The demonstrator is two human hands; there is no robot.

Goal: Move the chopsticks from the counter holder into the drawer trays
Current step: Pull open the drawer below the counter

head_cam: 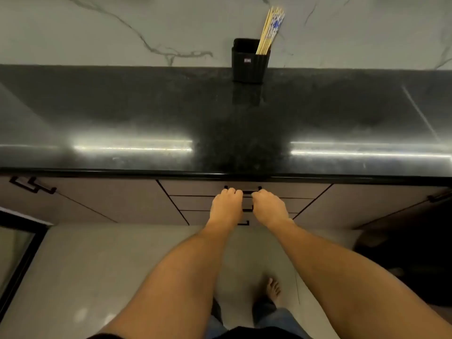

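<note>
While the top drawer (195, 189) is shut, its trays cannot be seen in the head view. At centre frame the left hand (226, 206) and the right hand (269, 207) sit side by side, fingers curled round that drawer's black handle (247, 191).

The chopsticks (270, 30) stand at upper centre-right, leaning right in the black holder (249, 62) at the back of the dark counter (146, 113). They look light, thin and stiff, with a smooth finish likely to slip or roll. The best hold is probably on the upper ends that stick out above the rim, gathered as a bunch.

There is one holder and one bundle of chopsticks. They are too tightly packed to count, though some are plain yellow and some have blue-patterned tops. Three drawer handles sit one below another.
</note>
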